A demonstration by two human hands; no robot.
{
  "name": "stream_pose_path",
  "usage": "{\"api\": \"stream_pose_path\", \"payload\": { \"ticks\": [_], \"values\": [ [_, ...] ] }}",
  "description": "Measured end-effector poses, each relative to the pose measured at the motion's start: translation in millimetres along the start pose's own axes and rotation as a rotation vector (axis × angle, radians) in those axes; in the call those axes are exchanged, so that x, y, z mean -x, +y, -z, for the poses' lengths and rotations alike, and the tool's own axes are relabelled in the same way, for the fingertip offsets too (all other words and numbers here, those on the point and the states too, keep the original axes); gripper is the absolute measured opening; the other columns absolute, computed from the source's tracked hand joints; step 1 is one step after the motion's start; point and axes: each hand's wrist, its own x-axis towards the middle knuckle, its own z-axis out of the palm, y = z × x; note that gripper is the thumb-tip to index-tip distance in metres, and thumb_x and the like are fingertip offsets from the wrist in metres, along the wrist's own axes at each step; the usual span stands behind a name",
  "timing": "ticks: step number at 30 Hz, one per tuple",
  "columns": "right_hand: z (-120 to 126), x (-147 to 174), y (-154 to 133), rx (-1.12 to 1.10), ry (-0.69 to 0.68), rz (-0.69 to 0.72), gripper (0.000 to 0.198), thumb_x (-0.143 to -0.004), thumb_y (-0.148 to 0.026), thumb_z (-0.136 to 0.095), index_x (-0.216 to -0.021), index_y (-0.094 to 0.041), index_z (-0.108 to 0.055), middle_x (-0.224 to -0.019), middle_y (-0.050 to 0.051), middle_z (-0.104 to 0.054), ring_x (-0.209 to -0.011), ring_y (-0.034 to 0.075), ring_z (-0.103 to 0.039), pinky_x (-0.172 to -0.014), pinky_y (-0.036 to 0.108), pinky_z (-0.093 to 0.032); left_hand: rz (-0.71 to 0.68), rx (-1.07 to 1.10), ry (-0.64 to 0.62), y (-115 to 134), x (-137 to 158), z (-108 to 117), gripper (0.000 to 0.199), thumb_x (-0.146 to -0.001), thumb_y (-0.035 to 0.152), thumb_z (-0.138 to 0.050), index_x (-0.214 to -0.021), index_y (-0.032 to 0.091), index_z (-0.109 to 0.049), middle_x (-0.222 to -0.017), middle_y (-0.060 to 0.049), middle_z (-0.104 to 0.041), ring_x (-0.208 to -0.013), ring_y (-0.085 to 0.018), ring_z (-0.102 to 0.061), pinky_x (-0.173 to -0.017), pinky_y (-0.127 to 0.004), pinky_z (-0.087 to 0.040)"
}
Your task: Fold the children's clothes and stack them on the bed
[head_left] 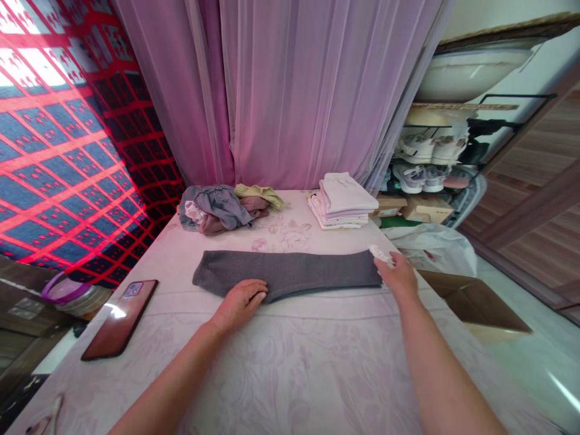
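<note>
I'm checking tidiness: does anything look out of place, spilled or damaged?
No spill or damage is visible. The phone lies slanted near the left edge of the table, looking slightly stray. The heap of clothes looks crumpled compared with the neat stack, while the grey pants lie fairly flat.

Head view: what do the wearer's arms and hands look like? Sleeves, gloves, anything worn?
Left forearm and right forearm are bare as far as they show, no sleeves in frame. Left hand and right hand are ungloved. No watch, bracelet, cable or marking visible; small rings can't be ruled out.
</note>
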Motion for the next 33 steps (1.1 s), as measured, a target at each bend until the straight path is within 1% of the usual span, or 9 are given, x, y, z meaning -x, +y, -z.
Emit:
{"api": "stream_pose_path", "payload": {
  "ticks": [3,4,7,9,14,17,19,23,33],
  "values": [
    [-7,53,-13,-0.056,0.180,0.392,0.035,-0.077,-0.034,-0.051,-0.101,-0.016,-0.069,-0.111,0.016,-0.065,-0.108,0.029,-0.056,-0.091,0.041,-0.044,0.037,-0.065,-0.014,-8,-4,6,0.032,-0.094,0.031,-0.039,-0.102,0.022,-0.069,-0.112,-0.005,-0.070,-0.107,-0.018,-0.063,-0.097,-0.035,-0.048],
    [-11,76,-20,-0.106,0.100,0.484,0.033,-0.080,-0.034,-0.047,-0.096,-0.017,-0.071,-0.104,0.015,-0.067,-0.102,0.026,-0.060,-0.090,0.038,-0.045,0.045,-0.110,-0.029,-11,-6,9,0.033,-0.094,0.032,-0.039,-0.105,0.022,-0.069,-0.115,-0.005,-0.070,-0.110,-0.019,-0.062,-0.100,-0.037,-0.046],
    [-28,147,-44,-0.157,-0.510,0.586,0.031,-0.084,-0.032,-0.045,-0.092,-0.024,-0.074,-0.087,0.007,-0.072,-0.081,0.019,-0.066,-0.075,0.029,-0.050,0.099,-0.282,-0.101,-19,-14,20,0.038,-0.095,0.037,-0.038,-0.120,0.025,-0.063,-0.133,-0.005,-0.060,-0.129,-0.026,-0.048,-0.110,-0.051,-0.033],
    [-39,182,-59,-0.081,-0.798,0.538,0.033,-0.083,-0.027,-0.047,-0.103,-0.024,-0.072,-0.083,0.004,-0.073,-0.074,0.018,-0.066,-0.070,0.028,-0.048,0.153,-0.363,-0.167,-23,-20,24,0.042,-0.096,0.040,-0.035,-0.130,0.027,-0.057,-0.144,-0.003,-0.050,-0.137,-0.028,-0.038,-0.112,-0.056,-0.026],
    [-55,209,-87,-0.209,-1.118,0.109,0.060,-0.082,-0.022,-0.051,-0.141,-0.015,-0.042,-0.068,0.000,-0.069,-0.048,0.012,-0.055,-0.049,0.023,-0.039,0.247,-0.415,-0.272,-28,-27,24,0.049,-0.097,0.047,-0.030,-0.142,0.033,-0.043,-0.155,-0.003,-0.032,-0.144,-0.028,-0.023,-0.113,-0.058,-0.018],
    [-58,213,-103,-0.505,-1.220,-0.285,0.062,-0.079,-0.023,-0.054,-0.138,-0.019,-0.037,-0.070,-0.003,-0.067,-0.041,0.007,-0.048,-0.039,0.019,-0.026,0.262,-0.407,-0.302,-29,-28,23,0.051,-0.097,0.049,-0.027,-0.145,0.034,-0.037,-0.157,-0.002,-0.026,-0.145,-0.027,-0.019,-0.114,-0.058,-0.015],
    [-59,218,-111,-0.611,-1.225,-0.419,0.046,-0.078,-0.022,-0.055,-0.123,-0.020,-0.045,-0.070,-0.005,-0.065,-0.041,0.005,-0.047,-0.037,0.017,-0.021,0.271,-0.411,-0.324,-27,-29,24,0.052,-0.097,0.051,-0.026,-0.146,0.034,-0.035,-0.158,-0.002,-0.024,-0.146,-0.027,-0.018,-0.113,-0.059,-0.015],
    [-59,231,-116,-0.517,-1.269,-0.395,0.026,-0.077,-0.017,-0.053,-0.102,-0.019,-0.046,-0.062,-0.007,-0.061,-0.037,0.005,-0.046,-0.034,0.017,-0.020,0.334,-0.447,-0.384,-14,-38,26,0.059,-0.094,0.059,-0.026,-0.146,0.033,-0.035,-0.158,-0.003,-0.023,-0.145,-0.031,-0.019,-0.110,-0.064,-0.017],
    [-48,240,-105,-0.431,-1.301,-0.407,0.055,-0.078,-0.018,-0.053,-0.130,-0.017,-0.036,-0.057,-0.008,-0.059,-0.036,0.006,-0.045,-0.034,0.017,-0.019,0.344,-0.537,-0.239,-5,-38,9,0.062,-0.091,0.058,-0.037,-0.146,0.030,-0.035,-0.157,-0.007,-0.027,-0.143,-0.035,-0.022,-0.106,-0.071,-0.019]
  ]
}}
